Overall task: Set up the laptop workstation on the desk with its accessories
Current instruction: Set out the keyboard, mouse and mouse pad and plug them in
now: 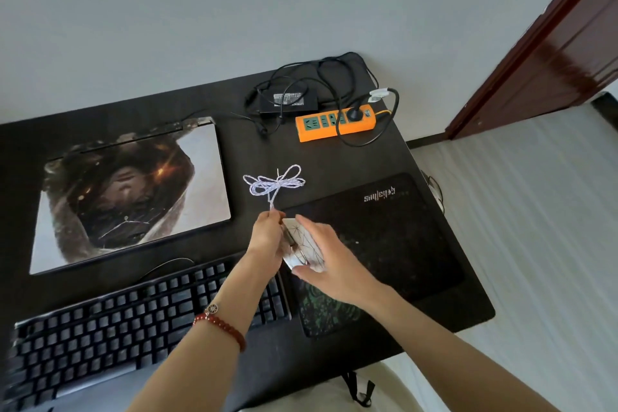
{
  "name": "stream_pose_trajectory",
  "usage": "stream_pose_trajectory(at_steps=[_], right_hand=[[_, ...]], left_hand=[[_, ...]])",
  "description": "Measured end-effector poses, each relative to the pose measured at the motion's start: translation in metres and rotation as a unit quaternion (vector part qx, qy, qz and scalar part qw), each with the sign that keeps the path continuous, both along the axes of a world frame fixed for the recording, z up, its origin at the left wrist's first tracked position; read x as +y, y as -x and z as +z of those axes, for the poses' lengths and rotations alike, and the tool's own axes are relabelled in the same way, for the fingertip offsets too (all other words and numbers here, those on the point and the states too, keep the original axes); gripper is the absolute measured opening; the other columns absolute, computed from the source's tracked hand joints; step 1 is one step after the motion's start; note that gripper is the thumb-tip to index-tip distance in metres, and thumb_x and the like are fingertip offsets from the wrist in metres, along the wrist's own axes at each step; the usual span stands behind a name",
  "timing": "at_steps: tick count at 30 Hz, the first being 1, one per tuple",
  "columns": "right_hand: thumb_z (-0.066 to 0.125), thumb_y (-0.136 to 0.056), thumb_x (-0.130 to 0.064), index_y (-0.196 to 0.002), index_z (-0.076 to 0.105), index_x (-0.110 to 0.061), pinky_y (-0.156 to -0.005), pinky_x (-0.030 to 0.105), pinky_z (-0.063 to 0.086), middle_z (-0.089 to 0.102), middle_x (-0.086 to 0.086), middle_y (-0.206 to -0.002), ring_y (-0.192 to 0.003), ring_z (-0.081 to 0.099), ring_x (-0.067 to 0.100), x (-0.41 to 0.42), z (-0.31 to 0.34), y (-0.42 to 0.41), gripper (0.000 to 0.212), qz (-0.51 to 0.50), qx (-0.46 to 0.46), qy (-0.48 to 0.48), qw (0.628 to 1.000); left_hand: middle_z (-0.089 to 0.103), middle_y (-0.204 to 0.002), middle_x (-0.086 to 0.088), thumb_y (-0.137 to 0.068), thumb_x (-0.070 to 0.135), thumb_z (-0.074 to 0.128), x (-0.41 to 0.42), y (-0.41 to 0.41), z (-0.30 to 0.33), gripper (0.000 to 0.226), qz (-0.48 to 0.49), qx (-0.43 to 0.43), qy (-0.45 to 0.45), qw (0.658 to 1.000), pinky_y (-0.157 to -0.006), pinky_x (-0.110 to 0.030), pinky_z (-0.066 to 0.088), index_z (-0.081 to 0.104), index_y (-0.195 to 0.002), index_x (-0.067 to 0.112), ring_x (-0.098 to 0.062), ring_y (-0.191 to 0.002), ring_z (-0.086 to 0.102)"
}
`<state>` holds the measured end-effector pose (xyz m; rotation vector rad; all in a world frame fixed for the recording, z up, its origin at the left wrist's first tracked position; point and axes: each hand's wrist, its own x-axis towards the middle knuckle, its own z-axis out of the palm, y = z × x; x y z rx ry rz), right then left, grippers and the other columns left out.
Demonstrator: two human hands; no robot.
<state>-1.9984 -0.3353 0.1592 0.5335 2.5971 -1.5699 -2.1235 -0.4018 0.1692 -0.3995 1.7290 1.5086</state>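
A closed laptop (pixel 133 191) with a picture on its lid lies at the left of the black desk (pixel 334 157). A dark keyboard (pixel 133 321) lies in front of it. My right hand (pixel 329 264) grips a white mouse (pixel 301 246) over the left edge of the black mouse pad (pixel 394 237). My left hand (pixel 267 237) pinches the mouse's white braided cable (pixel 276 182) near the mouse. The rest of the cable lies bundled on the desk behind the hands.
A black power adapter (pixel 289 100) with tangled black cords sits at the back of the desk. Beside it lies an orange power strip (pixel 334 124) with one plug in it. A dark red door (pixel 551 43) stands at the right, beyond the desk's right edge.
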Motion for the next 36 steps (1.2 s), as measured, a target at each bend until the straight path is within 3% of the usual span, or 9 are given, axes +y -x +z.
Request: stream_pose_trajectory(at_steps=[5,9,13,19,24,27,30,34,36], right_hand=[[0.073,-0.072,-0.034,-0.142,0.009,-0.038,-0.092,0.037,0.050,0.023,-0.005,-0.131,-0.119,0.041,0.018,0.005,0.002,0.001,0.095,-0.063,-0.015,-0.136,0.989],[0.071,-0.069,-0.036,-0.137,0.017,-0.043,-0.088,0.023,0.049,0.022,-0.013,-0.113,-0.101,0.045,0.007,0.021,0.000,-0.012,0.087,-0.124,0.042,-0.124,0.984],[0.076,-0.070,-0.032,-0.139,0.019,-0.040,-0.087,0.014,0.040,0.022,-0.011,-0.114,-0.102,0.041,0.006,0.049,-0.015,-0.036,0.090,-0.243,0.007,-0.076,0.967],[0.075,-0.072,-0.028,-0.142,0.019,-0.031,-0.101,0.034,0.041,0.029,0.008,-0.127,-0.115,0.040,0.023,0.061,-0.045,-0.053,0.090,-0.235,-0.118,-0.074,0.962],[0.063,-0.078,-0.045,-0.142,0.016,-0.025,-0.099,0.050,0.036,0.044,0.010,-0.130,-0.123,0.037,0.028,0.055,-0.053,-0.044,0.082,-0.217,-0.221,-0.258,0.915],[0.056,-0.080,-0.055,-0.143,0.013,-0.025,-0.104,0.054,0.029,0.041,0.006,-0.138,-0.132,0.029,0.026,0.059,-0.051,-0.046,0.083,-0.181,-0.259,-0.290,0.903],[0.053,-0.084,-0.052,-0.145,0.016,-0.023,-0.108,0.049,0.027,0.026,0.009,-0.150,-0.139,0.021,0.026,0.062,-0.033,-0.035,0.077,-0.176,-0.216,-0.279,0.919],[0.052,-0.092,-0.020,-0.132,0.046,-0.010,-0.106,0.038,0.037,0.047,0.009,-0.137,-0.128,0.043,0.022,0.064,0.019,0.015,0.042,-0.173,0.069,-0.204,0.961],[0.049,-0.092,-0.010,-0.118,0.060,-0.006,-0.099,0.035,0.044,0.061,0.010,-0.119,-0.114,0.055,0.022,0.061,0.041,0.046,0.028,-0.164,0.155,-0.156,0.962]], left_hand=[[0.062,-0.072,-0.011,-0.097,0.012,0.036,0.001,0.005,0.019,0.024,0.000,-0.143,-0.164,0.976,-0.064,-0.036,0.048,0.051,-0.078,0.008,-0.024,-0.067,0.061],[0.060,-0.076,-0.004,-0.098,0.011,0.037,0.002,0.005,0.024,0.019,-0.130,-0.002,-0.077,0.989,-0.060,-0.028,0.051,0.054,-0.090,0.010,-0.018,-0.068,0.061],[0.048,-0.061,-0.002,-0.098,0.013,0.039,-0.001,0.033,0.025,0.021,-0.117,0.129,-0.011,0.985,-0.054,-0.024,0.051,0.059,-0.091,0.010,-0.015,-0.049,0.049],[0.047,-0.061,-0.002,-0.097,0.014,0.040,-0.012,0.056,0.021,0.024,-0.156,0.239,0.058,0.957,-0.048,-0.024,0.043,0.063,-0.092,0.010,-0.013,-0.048,0.042],[0.049,-0.062,-0.004,-0.096,0.011,0.042,-0.016,0.047,0.014,0.022,-0.202,0.251,0.079,0.943,-0.066,-0.035,0.056,0.064,-0.096,0.007,-0.016,-0.055,0.052],[0.049,-0.061,-0.002,-0.095,0.011,0.044,-0.016,0.048,0.017,0.022,-0.237,0.270,0.077,0.930,-0.060,-0.028,0.054,0.065,-0.100,0.006,-0.015,-0.053,0.049],[0.057,-0.070,-0.001,-0.093,0.012,0.050,-0.015,0.052,0.027,0.020,-0.328,0.388,0.111,0.854,-0.063,-0.027,0.047,0.069,-0.102,0.008,-0.016,-0.060,0.052],[0.058,-0.076,-0.014,-0.079,0.003,0.070,-0.024,0.057,0.047,0.010,-0.385,0.652,0.160,0.633,-0.057,-0.036,0.048,0.074,-0.086,0.008,-0.033,-0.070,0.056],[0.053,-0.063,-0.010,-0.069,-0.002,0.076,-0.032,0.057,0.055,0.015,-0.379,0.705,0.199,0.565,-0.044,-0.031,0.044,0.072,-0.077,0.011,-0.030,-0.057,0.054]])
